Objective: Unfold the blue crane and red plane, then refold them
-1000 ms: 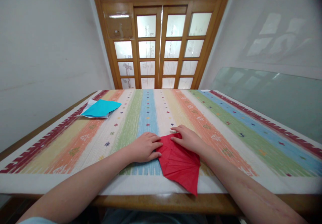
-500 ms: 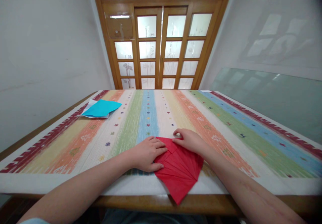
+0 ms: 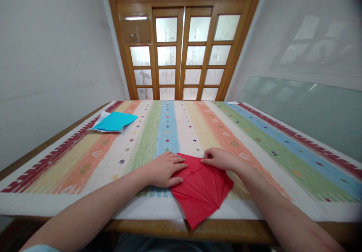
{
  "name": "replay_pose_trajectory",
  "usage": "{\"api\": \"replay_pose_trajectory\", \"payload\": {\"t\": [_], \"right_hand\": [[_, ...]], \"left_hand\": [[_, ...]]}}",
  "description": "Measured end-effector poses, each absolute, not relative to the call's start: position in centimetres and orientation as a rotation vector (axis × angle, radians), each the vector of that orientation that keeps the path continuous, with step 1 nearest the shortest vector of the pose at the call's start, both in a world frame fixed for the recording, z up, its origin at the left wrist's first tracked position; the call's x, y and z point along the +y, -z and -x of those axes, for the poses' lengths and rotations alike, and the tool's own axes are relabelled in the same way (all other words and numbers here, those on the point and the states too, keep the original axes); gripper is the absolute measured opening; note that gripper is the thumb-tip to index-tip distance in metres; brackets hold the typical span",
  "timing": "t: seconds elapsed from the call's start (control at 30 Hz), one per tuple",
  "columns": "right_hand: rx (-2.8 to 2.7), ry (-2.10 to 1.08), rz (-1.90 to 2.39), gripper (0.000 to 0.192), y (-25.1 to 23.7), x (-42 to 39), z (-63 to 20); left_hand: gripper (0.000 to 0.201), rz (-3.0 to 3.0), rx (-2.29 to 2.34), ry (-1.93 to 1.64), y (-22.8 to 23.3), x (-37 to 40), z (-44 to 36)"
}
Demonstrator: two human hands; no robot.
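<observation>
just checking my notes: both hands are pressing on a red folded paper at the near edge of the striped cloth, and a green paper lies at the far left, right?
One detail is off: the paper at the far left is blue, not green, as the head view shows. The rest holds: the left hand and right hand both rest on the red folded paper at the near edge of the striped cloth.

The left hand (image 3: pixel 165 169) covers the left edge of the red paper (image 3: pixel 202 191), so can't see how the folds run under it. The right hand (image 3: pixel 223 159) hides the top corner, and its fingertips curl out of sight. Both forearms get cut off at the bottom edge. White sheet under the blue paper (image 3: pixel 114 121) is mostly hidden.
</observation>
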State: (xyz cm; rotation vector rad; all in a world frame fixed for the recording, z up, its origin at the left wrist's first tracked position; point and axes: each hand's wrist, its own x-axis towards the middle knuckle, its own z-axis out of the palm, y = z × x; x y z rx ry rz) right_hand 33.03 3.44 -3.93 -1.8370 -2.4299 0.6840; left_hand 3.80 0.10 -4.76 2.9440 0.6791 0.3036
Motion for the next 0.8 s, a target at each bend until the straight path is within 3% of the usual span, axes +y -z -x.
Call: {"api": "replay_pose_trajectory", "payload": {"t": [0.13, 0.57, 0.8], "right_hand": [[-2.415, -0.711, 1.833, 0.022, 3.7, 3.6, -33.5], [-2.334, -0.566, 1.897, 0.028, 3.7, 4.0, -33.8], [-2.451, -0.670, 1.800, 0.029, 3.0, 4.0, -34.6]], "left_hand": [[0.055, -2.959, 0.743, -0.283, 5.1, 0.4, -3.7], [0.060, -2.962, 0.981, -0.313, 6.2, 1.2, -3.4], [0.059, -2.949, 1.008, -0.280, 6.2, 1.1, -3.5]]}}
